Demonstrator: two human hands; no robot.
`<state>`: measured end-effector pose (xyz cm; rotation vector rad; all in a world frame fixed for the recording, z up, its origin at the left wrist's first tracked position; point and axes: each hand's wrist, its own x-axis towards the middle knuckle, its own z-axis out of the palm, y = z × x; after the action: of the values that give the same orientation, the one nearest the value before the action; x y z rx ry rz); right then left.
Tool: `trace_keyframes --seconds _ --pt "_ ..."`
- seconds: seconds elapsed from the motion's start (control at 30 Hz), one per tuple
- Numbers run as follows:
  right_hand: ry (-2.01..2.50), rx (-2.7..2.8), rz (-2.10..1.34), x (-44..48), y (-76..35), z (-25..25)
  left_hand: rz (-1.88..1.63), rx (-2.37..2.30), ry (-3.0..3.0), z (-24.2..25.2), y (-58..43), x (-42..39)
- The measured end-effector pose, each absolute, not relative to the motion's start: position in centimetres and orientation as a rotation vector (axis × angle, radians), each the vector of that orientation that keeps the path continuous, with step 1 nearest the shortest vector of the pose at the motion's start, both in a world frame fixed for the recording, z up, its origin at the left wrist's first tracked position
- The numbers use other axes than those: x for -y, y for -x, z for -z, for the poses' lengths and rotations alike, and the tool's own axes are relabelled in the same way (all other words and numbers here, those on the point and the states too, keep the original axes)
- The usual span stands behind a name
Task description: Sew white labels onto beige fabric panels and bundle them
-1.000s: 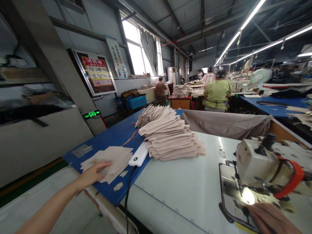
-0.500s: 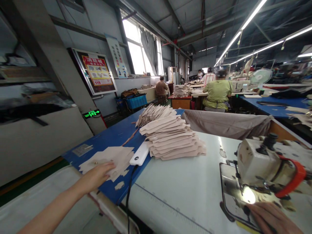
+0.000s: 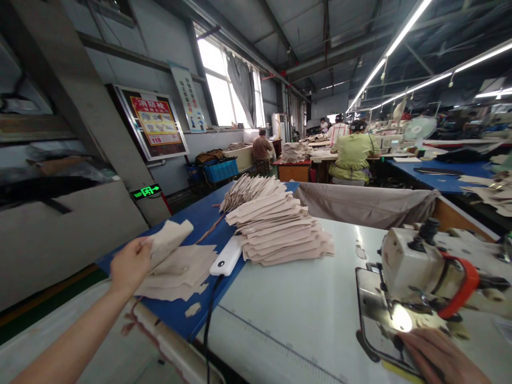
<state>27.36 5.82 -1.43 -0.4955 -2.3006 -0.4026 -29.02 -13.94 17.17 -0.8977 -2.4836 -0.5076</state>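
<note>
Thumb and fingers of the left hand (image 3: 130, 266) pinch a beige fabric piece (image 3: 170, 239) by its near edge, at the left of the frame below centre. The cloth looks light and soft, with enough body to stand out from the grip; it seems unlikely to slip or break, though it may crease. An edge or corner, caught between thumb and fingertips, looks the surest hold. Its long axis appears to run from lower left to upper right, the free end pointing toward the upper right of the frame.

Just beneath, a low pile of similar pieces (image 3: 190, 266) lies on a blue tabletop (image 3: 176, 314), beside a white device (image 3: 226, 257) with a black cable. A taller fabric stack (image 3: 284, 232) leans at centre. At lower right, the right hand (image 3: 444, 354) rests by the lit plate of a sewing machine (image 3: 412, 261); whether its fingers grip anything cannot be told.
</note>
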Motion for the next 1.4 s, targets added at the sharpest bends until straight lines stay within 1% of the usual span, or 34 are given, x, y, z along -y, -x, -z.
trace_keyframes --seconds 0.1,0.17,0.23,0.27,0.33,0.4,0.47,0.57,0.67,0.77,0.83,0.9,1.0,1.17,1.4 --pt "0.491 2.259 0.412 -5.3 -26.8 0.5 0.541 2.391 0.920 -19.7 26.5 12.2" --pt "0.557 2.241 0.343 -4.9 -26.6 0.3 0.517 2.301 1.158 -19.5 23.8 10.6" --pt "0.664 2.253 0.203 -4.4 -26.3 0.4 0.426 2.050 1.609 -17.3 20.3 9.0" --pt "0.719 2.268 0.116 -4.2 -26.2 0.5 0.408 1.847 1.800 -15.5 18.2 8.3" --pt "0.838 2.316 -0.070 -3.8 -25.7 0.3 0.367 1.584 2.077 -11.3 13.4 7.1" --pt "0.923 2.358 -0.212 -3.4 -25.3 -0.3 0.299 1.511 2.307 -7.2 8.2 6.3" --pt "0.966 2.396 -0.300 -2.8 -25.0 -1.4 0.218 1.536 2.374 -4.3 3.4 5.9" --pt "1.004 2.455 -0.411 -1.8 -25.6 -3.2 0.235 1.541 2.379 -2.9 -1.2 5.4" --pt "1.092 2.455 -0.486 -1.2 -27.9 -4.4 0.344 1.541 2.409 -3.3 -1.8 4.5" --pt "1.310 2.291 -0.404 -1.8 -31.6 -4.4 0.445 1.499 2.458 -3.2 0.1 3.2" --pt "1.489 2.144 -0.298 -2.8 -34.1 -4.0 0.448 1.542 2.439 -2.4 1.5 2.2" --pt "1.675 2.055 -0.221 -4.0 -35.8 -3.9 0.375 1.672 2.390 -1.3 2.2 1.4" --pt "1.926 2.078 -0.183 -5.3 -36.6 -4.0 0.233 1.829 2.421 -0.2 1.7 0.8" --pt "2.084 2.132 -0.155 -6.3 -36.0 -4.8 0.112 1.825 2.616 -0.8 -0.4 0.7" --pt "2.234 2.171 -0.102 -6.7 -35.5 -4.6 0.141 1.864 2.555 -0.9 -1.3 0.2"
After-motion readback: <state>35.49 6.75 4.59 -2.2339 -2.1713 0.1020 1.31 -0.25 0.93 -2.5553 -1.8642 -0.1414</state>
